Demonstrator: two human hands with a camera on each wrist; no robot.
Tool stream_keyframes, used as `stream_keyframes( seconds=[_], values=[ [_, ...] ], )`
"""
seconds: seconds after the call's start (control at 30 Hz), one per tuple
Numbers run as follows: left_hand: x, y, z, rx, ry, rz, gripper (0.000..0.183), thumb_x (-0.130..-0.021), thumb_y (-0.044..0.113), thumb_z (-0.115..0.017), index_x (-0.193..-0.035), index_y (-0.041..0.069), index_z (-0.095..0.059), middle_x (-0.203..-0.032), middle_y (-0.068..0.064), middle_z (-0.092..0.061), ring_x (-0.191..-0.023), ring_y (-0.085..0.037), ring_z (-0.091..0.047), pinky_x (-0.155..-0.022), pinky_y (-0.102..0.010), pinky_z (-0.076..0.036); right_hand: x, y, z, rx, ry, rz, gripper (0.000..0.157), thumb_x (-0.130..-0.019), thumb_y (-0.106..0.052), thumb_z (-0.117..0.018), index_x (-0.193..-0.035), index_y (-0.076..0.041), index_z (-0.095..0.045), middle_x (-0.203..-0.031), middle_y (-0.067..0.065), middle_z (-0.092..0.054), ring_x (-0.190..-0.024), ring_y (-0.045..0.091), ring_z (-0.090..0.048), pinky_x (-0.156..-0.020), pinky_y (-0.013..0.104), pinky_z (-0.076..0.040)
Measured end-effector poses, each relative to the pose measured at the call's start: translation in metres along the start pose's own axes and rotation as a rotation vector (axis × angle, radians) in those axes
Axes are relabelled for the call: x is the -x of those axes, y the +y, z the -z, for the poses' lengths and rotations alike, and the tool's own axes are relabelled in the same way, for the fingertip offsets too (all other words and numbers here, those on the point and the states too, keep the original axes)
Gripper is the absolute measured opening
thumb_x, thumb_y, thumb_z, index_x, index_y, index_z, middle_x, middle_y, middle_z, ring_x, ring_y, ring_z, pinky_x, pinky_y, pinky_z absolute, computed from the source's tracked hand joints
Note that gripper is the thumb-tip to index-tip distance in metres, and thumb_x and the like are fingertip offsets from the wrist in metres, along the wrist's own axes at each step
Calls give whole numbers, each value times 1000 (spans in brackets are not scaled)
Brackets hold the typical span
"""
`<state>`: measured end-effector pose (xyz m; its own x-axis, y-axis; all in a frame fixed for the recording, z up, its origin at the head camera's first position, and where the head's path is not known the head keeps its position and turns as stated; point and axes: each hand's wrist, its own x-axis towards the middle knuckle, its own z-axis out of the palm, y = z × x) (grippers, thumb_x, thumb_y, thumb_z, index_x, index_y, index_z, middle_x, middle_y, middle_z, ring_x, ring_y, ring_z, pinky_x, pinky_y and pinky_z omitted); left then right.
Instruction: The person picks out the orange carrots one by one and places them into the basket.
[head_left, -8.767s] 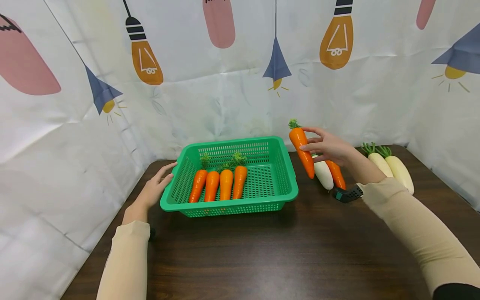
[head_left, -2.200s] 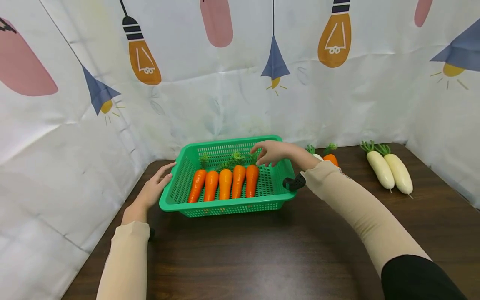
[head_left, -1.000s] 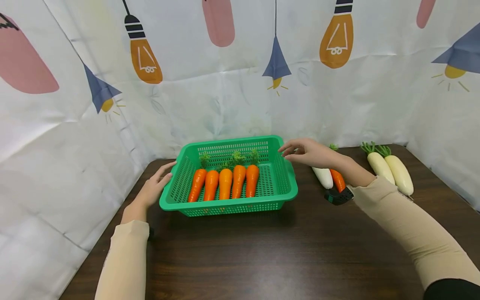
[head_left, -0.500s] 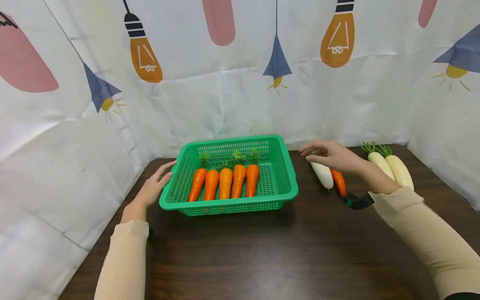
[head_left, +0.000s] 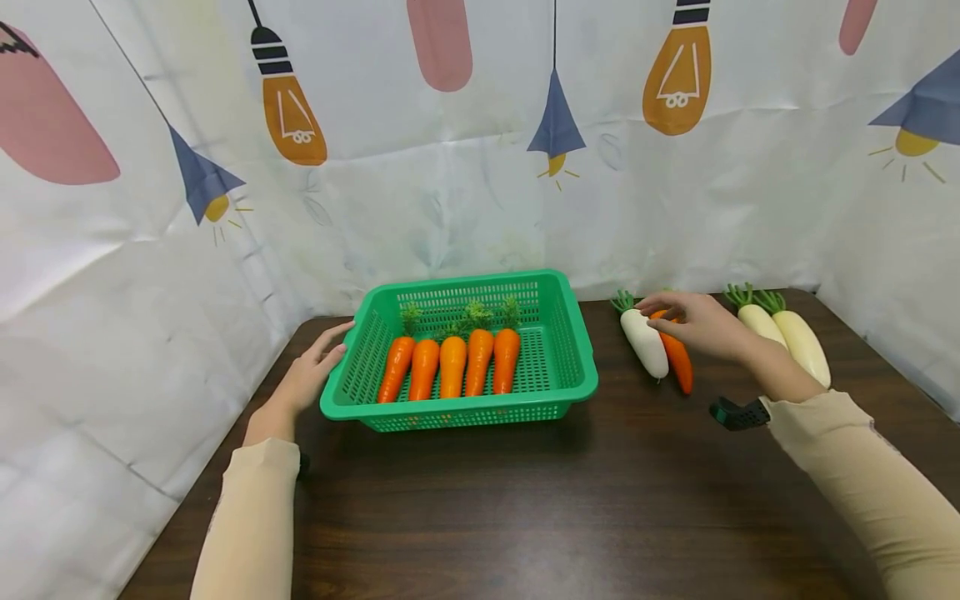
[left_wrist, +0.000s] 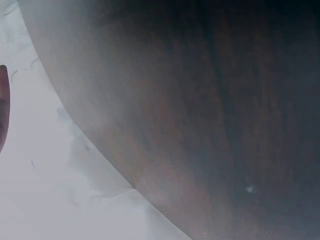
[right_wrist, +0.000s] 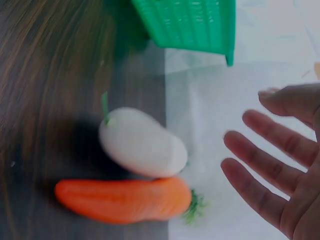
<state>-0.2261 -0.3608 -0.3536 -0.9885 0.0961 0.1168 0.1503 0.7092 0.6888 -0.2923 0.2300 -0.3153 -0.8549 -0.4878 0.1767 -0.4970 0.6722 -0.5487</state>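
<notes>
My left hand (head_left: pixel 303 375) rests with extended fingers against the left side of a green plastic basket (head_left: pixel 465 408). Inside it, several orange carrots (head_left: pixel 452 367) lie in a row, leafy tops toward the back. To the basket's right, my right hand (head_left: pixel 697 322) hovers over a lone carrot (head_left: pixel 678 362) and partly hides it. A short white radish (head_left: pixel 647 346) lies against that carrot's left side. In the right wrist view, the fingers (right_wrist: pixel 255 192) are spread with nothing between them, beside the carrot's green top. The left wrist view shows just a sliver of a finger (left_wrist: pixel 4 107).
Two longer white radishes (head_left: pixel 801 346) with green stems lie side by side at the table's right. A white curtain (head_left: pixel 480 183) printed with lamps hangs close behind the dark wooden table (head_left: pixel 480 508).
The carrot my right hand held earlier now lies at the right end of the row in the basket. That hand has since moved right, empty, over the lone carrot. The left hand stays put.
</notes>
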Motion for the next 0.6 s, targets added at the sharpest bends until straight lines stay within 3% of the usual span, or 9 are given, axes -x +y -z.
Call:
stream_keyframes(
  seconds=[0.3, 0.47, 0.6],
  values=[
    [-1, 0, 0, 14, -7, 5, 58, -112, 40, -35, -165, 19, -23, -142, -35, -51, -118, -50, -60, -85, -56, -54, 9, 26, -2, 24, 34, -76, 36, -105, -11, -60, -138, 2, -58, -128, 28, -63, -108, 45, -64, -82, 56, -55],
    [-2, -2, 0, 16, -11, 6, 58, -113, 38, -34, -165, 17, -22, -142, -36, -51, -118, -50, -60, -82, -49, -55, 10, 40, -3, 11, 11, -129, 44, -105, -16, -61, -142, 6, -52, -131, 33, -59, -108, 47, -62, -83, 56, -55],
    [-3, -3, 0, 10, -11, 9, 58, -113, 38, -34, -165, 17, -22, -143, -36, -50, -118, -49, -59, -81, -47, -55, 10, 49, -5, -63, -28, -191, 56, -104, -19, -63, -148, 9, -43, -139, 37, -50, -114, 50, -60, -83, 52, -57]
  ],
)
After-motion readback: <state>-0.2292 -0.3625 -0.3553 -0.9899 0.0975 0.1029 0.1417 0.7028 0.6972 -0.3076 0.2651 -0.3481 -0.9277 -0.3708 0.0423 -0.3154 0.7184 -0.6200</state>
